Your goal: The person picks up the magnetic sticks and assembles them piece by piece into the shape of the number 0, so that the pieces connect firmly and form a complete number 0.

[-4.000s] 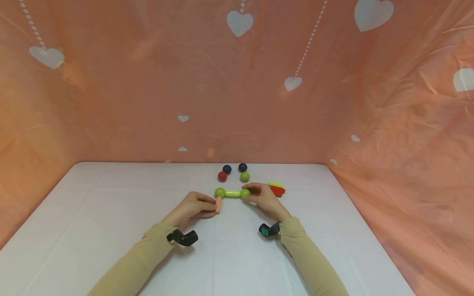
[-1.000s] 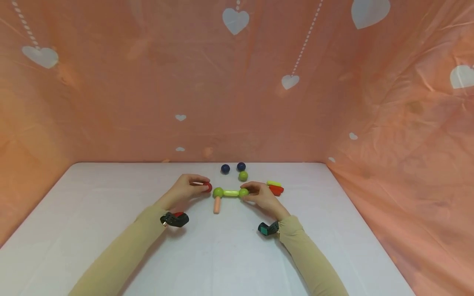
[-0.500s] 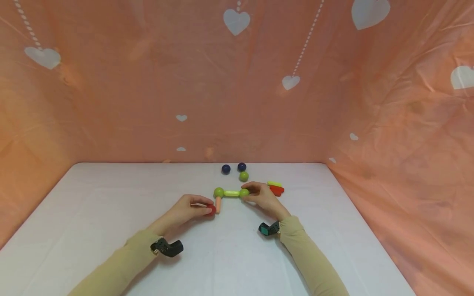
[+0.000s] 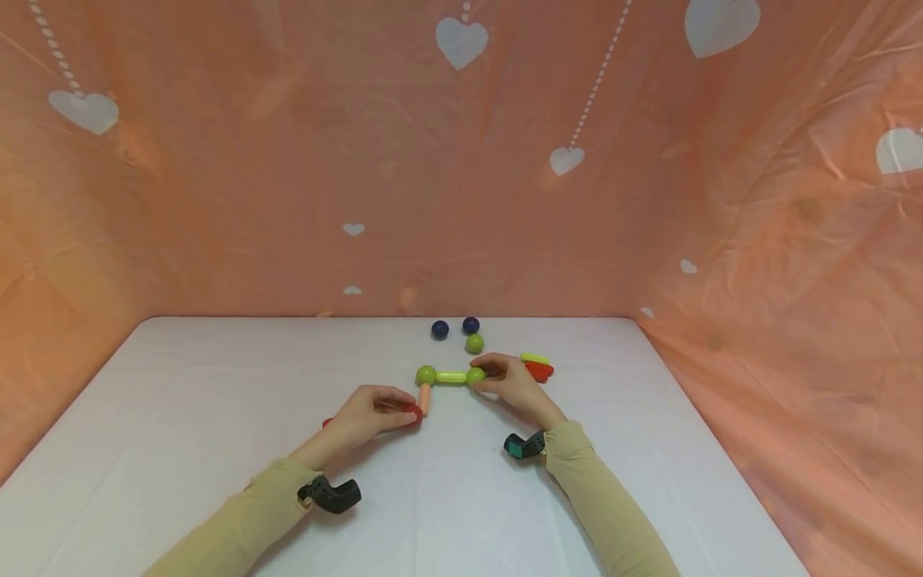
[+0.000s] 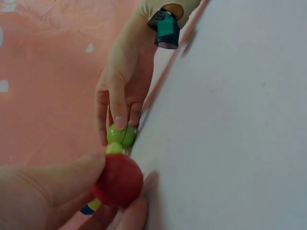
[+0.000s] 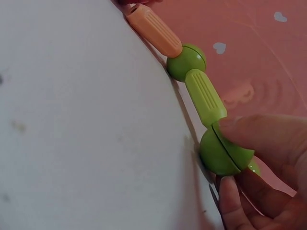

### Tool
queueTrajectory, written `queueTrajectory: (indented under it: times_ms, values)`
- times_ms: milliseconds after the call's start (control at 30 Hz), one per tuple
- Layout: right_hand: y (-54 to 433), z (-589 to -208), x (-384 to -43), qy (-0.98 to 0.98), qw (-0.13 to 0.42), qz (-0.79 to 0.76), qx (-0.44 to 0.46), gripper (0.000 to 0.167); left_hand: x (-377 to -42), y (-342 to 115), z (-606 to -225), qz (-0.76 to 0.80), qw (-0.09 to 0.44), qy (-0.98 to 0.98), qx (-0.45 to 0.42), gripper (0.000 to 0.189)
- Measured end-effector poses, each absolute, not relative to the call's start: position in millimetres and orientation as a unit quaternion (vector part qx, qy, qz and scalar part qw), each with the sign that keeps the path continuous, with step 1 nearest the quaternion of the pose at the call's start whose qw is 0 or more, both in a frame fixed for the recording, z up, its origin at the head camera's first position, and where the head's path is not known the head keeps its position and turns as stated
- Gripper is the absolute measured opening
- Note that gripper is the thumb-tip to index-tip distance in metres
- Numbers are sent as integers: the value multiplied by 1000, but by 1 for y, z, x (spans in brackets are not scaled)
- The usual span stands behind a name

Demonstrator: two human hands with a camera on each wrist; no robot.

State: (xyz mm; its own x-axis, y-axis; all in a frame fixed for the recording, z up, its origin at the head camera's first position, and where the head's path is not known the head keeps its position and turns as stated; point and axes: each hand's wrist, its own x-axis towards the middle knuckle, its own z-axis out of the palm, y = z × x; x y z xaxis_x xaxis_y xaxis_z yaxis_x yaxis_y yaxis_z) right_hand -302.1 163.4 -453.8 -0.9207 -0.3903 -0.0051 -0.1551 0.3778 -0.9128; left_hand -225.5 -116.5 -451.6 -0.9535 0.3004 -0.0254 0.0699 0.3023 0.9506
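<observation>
My left hand pinches a red ball between thumb and fingers, just beside the near end of a peach-coloured rod. Whether the ball touches the rod I cannot tell. That rod's far end joins a green ball, and a yellow-green rod links this to a second green ball, so the toy pieces form an L on the table. My right hand holds that second ball with thumb and fingers. In the right wrist view the peach rod's free end shows a hole.
Two dark blue balls and a loose green ball lie behind the joined pieces. Red rods and a yellow-green rod lie right of my right hand. Something red shows partly behind my left wrist.
My left hand let go of the peach rod, picked up the red ball from the back and brought it nearer me, down to the rod's near end. The right hand stays on its green ball.
</observation>
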Motion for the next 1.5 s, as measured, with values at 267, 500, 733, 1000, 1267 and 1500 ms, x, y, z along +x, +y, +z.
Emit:
queueTrajectory:
  times_ms: [267,500,733,1000,1267,1500]
  values:
    - [163,-450,-302,820,105,-538,-167,38,-220,-109,-447,555,72,825,80,26]
    - [159,-440,-303,820,80,-534,-191,37,-216,-103,-444,559,72,825,47,24]
    - [140,-424,-299,799,79,-513,-304,37,-215,-103,-446,562,71,822,54,26]
    - [118,-430,-308,793,90,-457,-394,32,-216,-105,-449,547,51,833,65,27]
    - [106,-431,-307,805,107,-410,-415,33,-217,-104,-449,549,53,832,54,28]
    - [100,-437,-306,809,130,-393,-417,34,-216,-104,-447,550,55,831,56,26]
